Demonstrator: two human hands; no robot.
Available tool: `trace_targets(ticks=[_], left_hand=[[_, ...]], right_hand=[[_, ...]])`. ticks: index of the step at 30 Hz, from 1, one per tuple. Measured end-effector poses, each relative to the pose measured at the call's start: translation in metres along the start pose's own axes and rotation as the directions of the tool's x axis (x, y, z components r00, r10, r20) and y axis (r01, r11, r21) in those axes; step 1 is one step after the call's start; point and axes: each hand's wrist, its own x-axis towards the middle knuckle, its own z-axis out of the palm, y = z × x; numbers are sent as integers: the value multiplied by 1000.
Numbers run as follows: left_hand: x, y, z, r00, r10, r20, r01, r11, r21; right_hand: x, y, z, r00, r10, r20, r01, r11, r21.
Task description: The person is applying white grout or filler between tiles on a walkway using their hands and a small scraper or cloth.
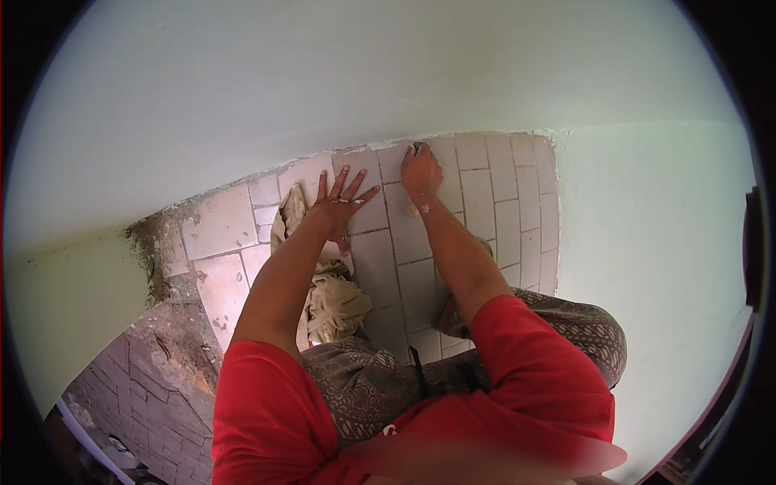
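Note:
My left hand (339,208) rests on the tiled floor (374,259) with its fingers spread and nothing in it. Beside and below its wrist lies a crumpled beige cloth (336,307), partly covered by my forearm. My right hand (422,173) is closed in a fist at the foot of the pale wall (396,73). A small dark piece (419,146) pokes out beyond its fingers, against the seam of floor and wall. Too little of that piece shows to tell its kind. White flecks mark both hands.
Another pale green wall (647,226) rises at the right, meeting the first in a corner. At the left the tiles end at a broken, dirty edge (166,279), with a darker paved surface (149,396) past it. My bent knee (586,331) is near the right wall.

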Motion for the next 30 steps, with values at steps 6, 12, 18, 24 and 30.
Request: trace_targets(ticks=[6, 12, 18, 24, 30], left_hand=[[2, 2, -2, 1000, -5, 16, 5, 1000, -1], [1, 0, -3, 1000, -1, 18, 1, 1000, 1], [-14, -12, 4, 1000, -13, 16, 13, 1000, -7], [-23, -24, 22, 1000, -9, -11, 9, 1000, 0], [-3, -3, 8, 995, 15, -96, -17, 1000, -15]], right_hand=[[-2, -3, 2, 996, -94, 7, 94, 995, -16], [-8, -2, 7, 967, -238, 95, 242, 970, -26], [10, 50, 57, 967, 43, 252, -182, 808, 560], [-25, 29, 35, 965, -163, 206, 8, 803, 596], [-27, 35, -17, 922, -305, 240, 327, 943, -56]])
